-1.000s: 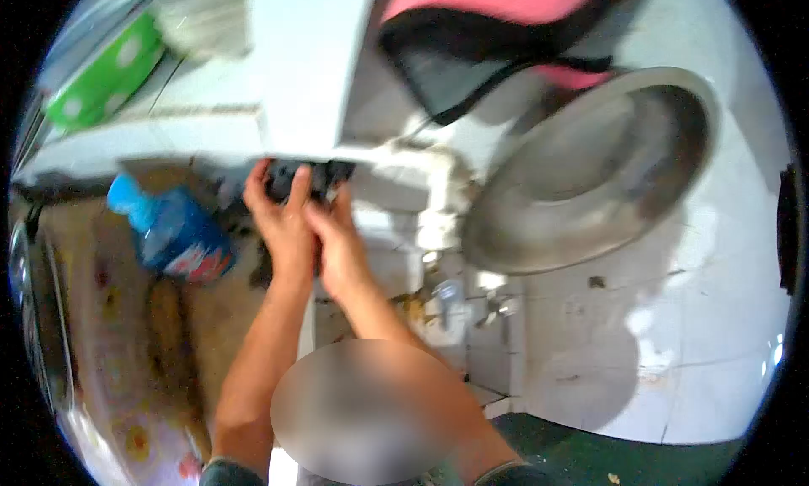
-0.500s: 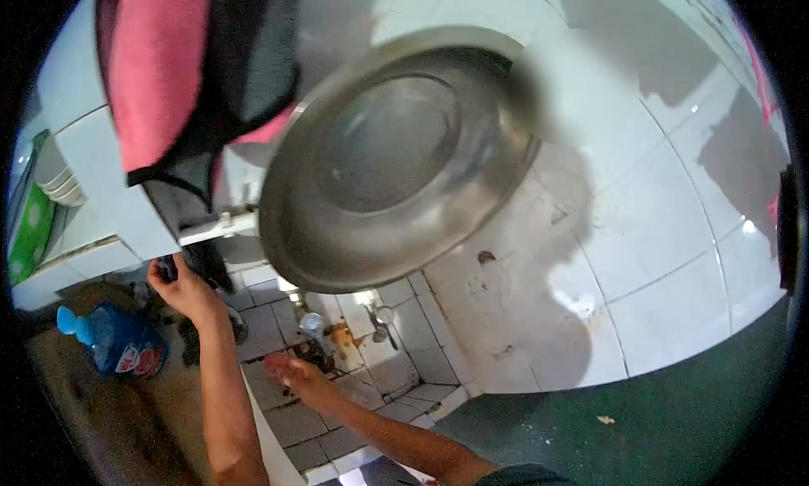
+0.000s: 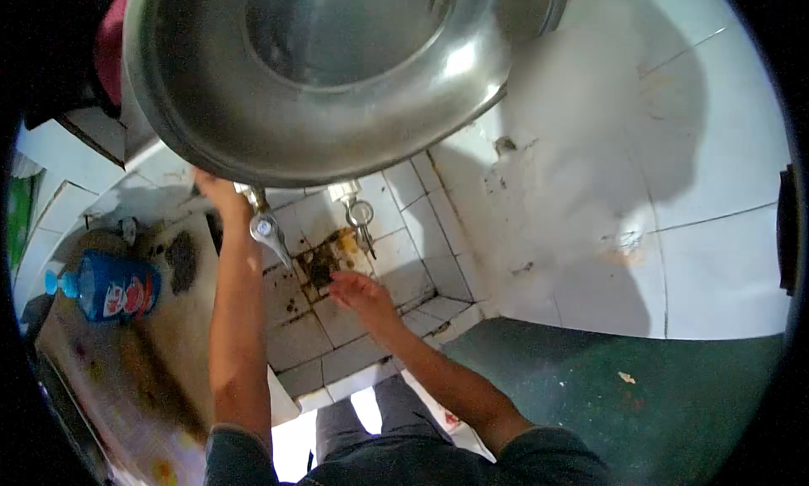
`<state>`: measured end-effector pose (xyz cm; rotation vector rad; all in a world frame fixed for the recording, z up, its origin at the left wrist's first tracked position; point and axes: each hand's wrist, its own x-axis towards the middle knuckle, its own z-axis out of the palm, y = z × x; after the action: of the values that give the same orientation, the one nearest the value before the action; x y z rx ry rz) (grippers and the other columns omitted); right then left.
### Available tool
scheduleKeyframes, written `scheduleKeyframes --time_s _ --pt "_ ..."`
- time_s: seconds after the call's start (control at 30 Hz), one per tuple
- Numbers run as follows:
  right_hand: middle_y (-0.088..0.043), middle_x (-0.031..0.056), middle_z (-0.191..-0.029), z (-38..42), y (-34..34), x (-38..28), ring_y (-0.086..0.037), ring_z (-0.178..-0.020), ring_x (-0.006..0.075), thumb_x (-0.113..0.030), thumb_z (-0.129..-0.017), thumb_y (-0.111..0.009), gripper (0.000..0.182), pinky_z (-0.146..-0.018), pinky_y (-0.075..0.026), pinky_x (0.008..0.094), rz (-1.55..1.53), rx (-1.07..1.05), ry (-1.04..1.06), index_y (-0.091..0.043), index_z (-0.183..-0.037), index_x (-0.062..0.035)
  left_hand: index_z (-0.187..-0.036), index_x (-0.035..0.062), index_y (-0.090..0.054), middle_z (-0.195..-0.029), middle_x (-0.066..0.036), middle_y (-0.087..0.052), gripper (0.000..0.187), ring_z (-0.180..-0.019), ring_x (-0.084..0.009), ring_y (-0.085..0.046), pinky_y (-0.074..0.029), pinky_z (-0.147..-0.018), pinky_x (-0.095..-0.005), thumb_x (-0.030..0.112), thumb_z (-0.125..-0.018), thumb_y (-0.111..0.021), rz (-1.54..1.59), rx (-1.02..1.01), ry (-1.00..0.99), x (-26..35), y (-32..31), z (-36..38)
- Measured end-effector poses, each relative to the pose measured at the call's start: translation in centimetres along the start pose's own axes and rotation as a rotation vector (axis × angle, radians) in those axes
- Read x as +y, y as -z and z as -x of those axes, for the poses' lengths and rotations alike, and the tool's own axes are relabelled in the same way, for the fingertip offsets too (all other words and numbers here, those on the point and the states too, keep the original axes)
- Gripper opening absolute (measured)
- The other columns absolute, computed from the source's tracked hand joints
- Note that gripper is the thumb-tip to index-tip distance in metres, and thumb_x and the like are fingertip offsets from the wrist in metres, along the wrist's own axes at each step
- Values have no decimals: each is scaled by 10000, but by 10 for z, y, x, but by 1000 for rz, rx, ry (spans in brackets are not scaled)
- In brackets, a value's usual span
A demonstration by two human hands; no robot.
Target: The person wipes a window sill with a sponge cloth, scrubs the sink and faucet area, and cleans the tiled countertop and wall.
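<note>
My left hand (image 3: 222,194) reaches up beside the lever tap (image 3: 265,226), just under the rim of a large round metal basin (image 3: 337,124). The rim and the tap cover part of it, and its fingers are hidden. Lower and to the right, my right hand (image 3: 362,296) hovers over the tiled sink recess, fingers stretched out with nothing in them. Its fingertips are close to a dark, grimy patch (image 3: 320,265) on the tiles. A second tap (image 3: 358,216) points down above that hand.
On the worn counter at left stands a blue bottle (image 3: 118,288) with a light-blue cap. Beside it is a dark stain (image 3: 179,263). White wall tiles (image 3: 708,275) fill the right side, above a green surface (image 3: 590,402). Something green (image 3: 21,221) shows at far left.
The view has shifted, and the basin now fills more of the top. My left hand has left the dark thing it was holding or touching near the ledge. My right hand's fingers are more stretched.
</note>
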<state>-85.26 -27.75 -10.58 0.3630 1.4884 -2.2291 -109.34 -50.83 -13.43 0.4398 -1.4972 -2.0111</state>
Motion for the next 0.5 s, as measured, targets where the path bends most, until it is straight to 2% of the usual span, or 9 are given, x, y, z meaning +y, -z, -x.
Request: scheduleKeyframes --time_s 0.03,0.1,0.13,0.2,0.23,0.3,0.37,0.43,0.5 --pt "-638 90 -1085 2 5 1 -602 -1056 196 -185 -937 -592 329 -964 -465 333 -52 55 14 -550 -1232 -46 -1313 34 -389 -1276 -153 -472 512 -1141 -261 -509 -439 -956 -382 203 -900 -641 -17 -7 109 -54 20 -18" --pt "-641 89 -1075 8 17 4 -606 -1048 192 -188 -942 -584 319 -963 -468 329 -87 65 -6 -553 -1224 -42 -1367 20 -363 -1278 -163 -469 540 -1126 -299 -512 -431 -957 -405 204 -916 -595 504 122 729 16 -30 37" --pt "-645 87 -1065 9 24 4 -611 -1041 188 -191 -947 -576 310 -963 -470 325 -101 70 2 -556 -1216 -39 -1367 20 -363 -1278 -163 -469 540 -1126 -299 -512 -431 -957 -405 204 -916 -595 482 134 727 14 -35 55" --pt "-645 90 -1066 19 27 -16 -614 -1029 187 -192 -951 -568 304 -963 -472 325 -90 110 -30 -557 -1211 -35 -1285 18 -433 -1251 -142 -489 413 -1138 -297 -508 -426 -975 -414 176 -921 -548 527 -229 466 -7 -32 78" --pt "-645 93 -1067 23 31 -22 -618 -1018 185 -192 -956 -560 298 -964 -473 326 -65 158 -49 -557 -1206 -32 -1214 27 -464 -1207 -122 -514 334 -1109 -275 -531 -451 -956 -409 163 -916 -526 494 -354 499 -18 -26 86" --pt "-645 98 -1068 24 50 -19 -618 -1014 187 -183 -958 -552 285 -959 -475 328 -97 171 -48 -559 -1198 -29 -1068 44 -556 -1009 -114 -609 214 -920 -246 -622 -534 -796 -361 174 -899 -529 483 -136 775 -26 -38 128" --pt "-645 103 -1069 26 66 -16 -618 -1010 189 -174 -960 -545 274 -954 -478 330 -127 184 -47 -561 -1190 -27 -1008 79 -626 -962 -72 -658 222 -866 -207 -639 -542 -734 -343 256 -926 -519 633 -458 869 -38 -53 156" --pt "-644 109 -1069 29 80 -14 -618 -998 191 -154 -959 -536 251 -942 -480 346 -143 243 -8 -565 -1169 -20 -1024 73 -616 -997 -66 -646 197 -893 -184 -615 -506 -769 -306 233 -910 -598 578 -538 805 -48 -84 183" --pt "-645 112 -1061 31 94 -12 -618 -997 193 -144 -953 -539 243 -939 -479 357 -162 261 -6 -567 -1160 -20 -1066 56 -584 -1017 -61 -631 195 -925 -185 -595 -485 -819 -305 89 -880 -628 591 -375 886 -47 -115 210"
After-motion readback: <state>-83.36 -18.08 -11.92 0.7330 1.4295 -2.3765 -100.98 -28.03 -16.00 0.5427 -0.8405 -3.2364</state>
